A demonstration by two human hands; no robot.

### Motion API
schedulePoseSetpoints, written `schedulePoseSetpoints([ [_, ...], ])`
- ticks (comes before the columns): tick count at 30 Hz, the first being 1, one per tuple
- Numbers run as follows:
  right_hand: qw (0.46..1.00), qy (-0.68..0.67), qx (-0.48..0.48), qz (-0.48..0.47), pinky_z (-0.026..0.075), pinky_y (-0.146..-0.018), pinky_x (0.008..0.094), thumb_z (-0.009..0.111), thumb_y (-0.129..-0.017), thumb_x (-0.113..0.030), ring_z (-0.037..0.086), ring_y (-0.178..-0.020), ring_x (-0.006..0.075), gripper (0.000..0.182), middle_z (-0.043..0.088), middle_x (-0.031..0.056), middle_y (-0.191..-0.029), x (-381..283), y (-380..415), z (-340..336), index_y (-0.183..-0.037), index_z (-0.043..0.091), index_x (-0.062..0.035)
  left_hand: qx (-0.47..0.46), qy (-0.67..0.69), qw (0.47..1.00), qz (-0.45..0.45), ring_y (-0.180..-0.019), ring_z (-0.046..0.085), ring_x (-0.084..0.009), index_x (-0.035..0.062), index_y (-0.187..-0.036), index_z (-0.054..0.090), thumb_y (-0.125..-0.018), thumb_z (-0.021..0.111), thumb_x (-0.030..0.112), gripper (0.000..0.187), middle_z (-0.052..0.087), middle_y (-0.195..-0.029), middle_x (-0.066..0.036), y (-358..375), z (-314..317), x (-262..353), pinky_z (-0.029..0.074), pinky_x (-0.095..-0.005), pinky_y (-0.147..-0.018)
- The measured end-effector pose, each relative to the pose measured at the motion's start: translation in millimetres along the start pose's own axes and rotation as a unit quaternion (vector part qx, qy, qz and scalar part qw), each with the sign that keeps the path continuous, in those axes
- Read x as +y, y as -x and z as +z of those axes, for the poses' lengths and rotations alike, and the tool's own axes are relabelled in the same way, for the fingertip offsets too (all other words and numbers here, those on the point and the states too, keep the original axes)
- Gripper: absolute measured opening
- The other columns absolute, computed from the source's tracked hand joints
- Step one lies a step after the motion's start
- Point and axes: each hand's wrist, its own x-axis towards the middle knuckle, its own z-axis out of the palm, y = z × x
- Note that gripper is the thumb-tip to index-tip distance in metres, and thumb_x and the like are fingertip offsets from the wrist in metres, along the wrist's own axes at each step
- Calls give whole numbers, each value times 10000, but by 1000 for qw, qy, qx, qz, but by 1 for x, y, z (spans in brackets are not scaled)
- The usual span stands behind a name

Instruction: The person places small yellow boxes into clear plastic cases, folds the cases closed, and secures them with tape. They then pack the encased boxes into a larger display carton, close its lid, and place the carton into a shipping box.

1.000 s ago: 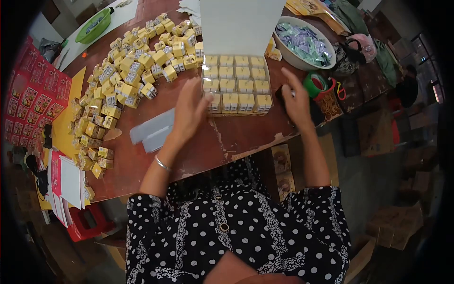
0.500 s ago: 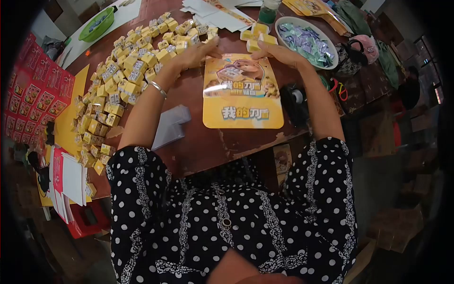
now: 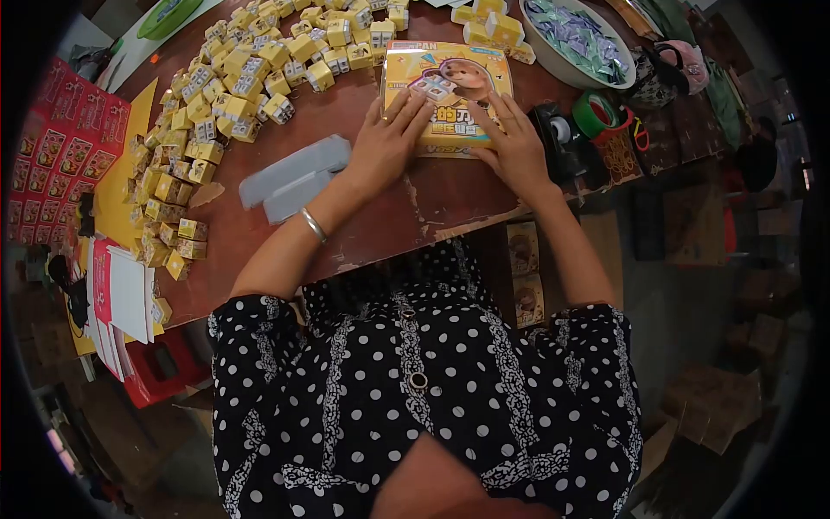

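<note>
A yellow printed cardboard box with a cartoon animal on its top lies near the table's front edge. My left hand rests flat on its left part, fingers stretched out and covering some of the lettering. My right hand lies on its right part with fingers apart and the thumb by the near edge. What is inside the box is hidden. Left of my hands, clear plastic pieces lie on the table next to my left forearm.
Many small yellow-and-white boxes are heaped at left. A few more yellow pieces stand behind the box. At right are a white basin of small packets, a black tape dispenser, green tape and rubber bands.
My hands have come from the far end of the box toward its near side. The long yellow front panel that lay toward me is now folded down. The view has shifted.
</note>
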Motion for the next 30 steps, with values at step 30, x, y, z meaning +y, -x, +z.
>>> schedulePoseSetpoints([
  [30, 985, -122, 122, -1, 441, -1121, 440, 834, -786, -60, 441, -1441, 344, 611, 559, 125, -1467, -2, -11, -25, -1362, 642, -120, 126, 140, 982, 7, -1419, 459, -366, 77, -1321, 634, -888, 716, 104, 442, 542, -1487, -133, -16, -26, -17, 411, -473, -1165],
])
